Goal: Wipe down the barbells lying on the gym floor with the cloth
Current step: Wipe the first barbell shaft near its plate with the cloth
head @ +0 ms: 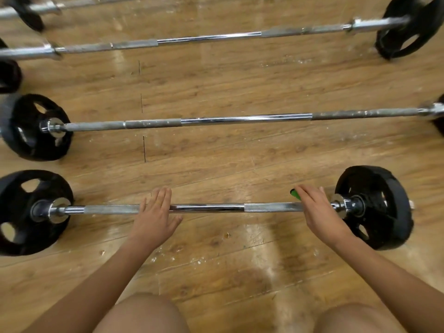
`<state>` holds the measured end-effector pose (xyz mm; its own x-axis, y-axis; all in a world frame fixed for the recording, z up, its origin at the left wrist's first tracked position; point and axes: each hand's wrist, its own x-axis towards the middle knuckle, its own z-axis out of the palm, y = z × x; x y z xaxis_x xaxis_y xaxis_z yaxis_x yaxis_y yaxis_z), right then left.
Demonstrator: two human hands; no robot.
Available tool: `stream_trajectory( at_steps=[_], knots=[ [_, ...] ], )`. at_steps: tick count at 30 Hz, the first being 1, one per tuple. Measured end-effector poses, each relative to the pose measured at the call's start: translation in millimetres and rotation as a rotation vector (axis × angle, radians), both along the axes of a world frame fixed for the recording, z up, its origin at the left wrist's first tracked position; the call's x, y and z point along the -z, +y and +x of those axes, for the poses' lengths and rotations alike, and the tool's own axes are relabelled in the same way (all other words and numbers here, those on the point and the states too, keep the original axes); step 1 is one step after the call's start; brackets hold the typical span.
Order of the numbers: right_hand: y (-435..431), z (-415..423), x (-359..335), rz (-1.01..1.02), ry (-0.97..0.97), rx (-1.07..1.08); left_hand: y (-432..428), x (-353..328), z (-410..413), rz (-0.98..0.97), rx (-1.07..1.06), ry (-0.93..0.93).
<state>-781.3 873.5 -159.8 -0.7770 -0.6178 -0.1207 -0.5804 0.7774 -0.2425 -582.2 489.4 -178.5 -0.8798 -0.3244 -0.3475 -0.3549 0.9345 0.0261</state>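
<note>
Four barbells are lying side by side on the wooden gym floor (pixel 216 255), black plates on their ends. The nearest barbell (pixel 206 208) is running left to right just in front of the person's bare knees (pixel 149 313), with its left plate (pixel 28 212) and right plate (pixel 379 207) both standing on the floor.

The left hand (pixel 153 212) is lying flat across the middle of the shaft, palm down. Its grip is staying wide: fingers straight and together, reaching past the bar, thumb spread out to the right, nothing being held.

The right hand (pixel 317 210) is lying over the shaft's right end, just beside the inner collar. It is pressing the green cloth (pixel 294 194) against the bar. Its grip is looking wide too, with the fingers stretching fairly straight over the bar toward the upper left; the thumb is hidden. Only a small green tip of the cloth is poking out beyond the fingertips, the rest being covered by the palm.

The second barbell (pixel 240 118) is lying further out, well apart from the hands. The third barbell (pixel 206 37) is sitting beyond it, and the fourth barbell (pixel 36 8) is just showing at the top left edge.
</note>
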Motion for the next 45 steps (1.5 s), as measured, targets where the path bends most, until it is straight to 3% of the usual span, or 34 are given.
stream_trajectory(
  at_steps=[9,14,24,33,45],
  knots=[
    [-62.7,6.8,-120.6,0.093,0.042,-0.132,12.6,-109.3,1.8,-0.129,0.092,0.139],
    [-103.2,20.3,-199.1,0.174,0.135,-0.268,12.1,-202.6,3.3,-0.159,0.122,0.119],
    [-176.3,45.6,-349.5,0.026,0.08,-0.215,-13.8,-376.0,-8.1,-0.088,0.084,0.125],
    [-196.3,-10.0,-374.1,-0.144,-0.034,-0.032,-32.3,-409.4,-79.7,-0.079,0.095,0.024],
    [-222.7,-108.3,-396.8,-0.183,-0.205,0.034,-62.1,-445.4,-207.0,-0.11,0.202,-0.062]
  ],
)
